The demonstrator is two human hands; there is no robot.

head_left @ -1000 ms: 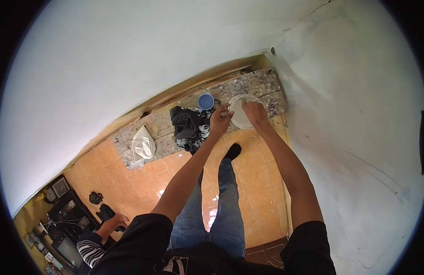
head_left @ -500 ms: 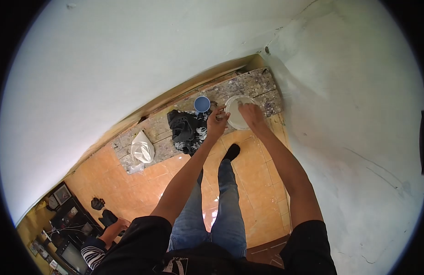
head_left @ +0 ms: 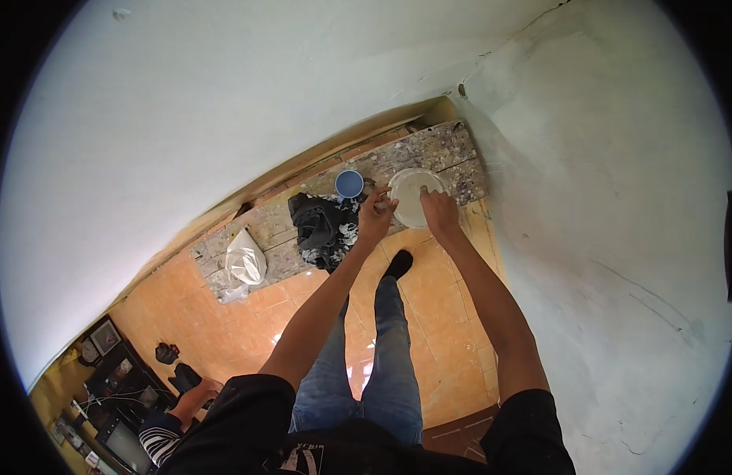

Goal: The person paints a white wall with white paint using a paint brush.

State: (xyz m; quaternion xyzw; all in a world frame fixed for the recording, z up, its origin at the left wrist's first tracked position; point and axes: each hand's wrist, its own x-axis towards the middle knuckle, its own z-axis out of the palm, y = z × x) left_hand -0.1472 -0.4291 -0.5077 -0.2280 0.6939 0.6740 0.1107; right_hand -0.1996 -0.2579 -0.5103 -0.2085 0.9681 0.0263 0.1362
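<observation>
A round white bucket (head_left: 416, 225) with pale, creamy contents stands on the paint-spattered plank. My left hand (head_left: 375, 218) is at its left rim, thumb and fingers curled around the edge. Over the right side of the bucket is my right hand (head_left: 440, 212), its fingers closed and pointing down at the contents. Whatever it grips is hidden beneath the fingers. Just left of the bucket are a blue cup (head_left: 349, 184) and a crumpled dark cloth (head_left: 314, 222) with white smears.
A white plastic bag (head_left: 245, 260) lies at the left end of the wooden plank (head_left: 283, 253). Pale walls (head_left: 588, 182) meet in a corner behind it. Orange tiles (head_left: 437, 317) cover the floor. Another person's hand (head_left: 198, 396) shows at lower left beside a dark cabinet (head_left: 120, 380).
My right hand has shifted slightly down inside the bucket's outline, uncovering more of the pale contents. My left hand stays at the rim.
</observation>
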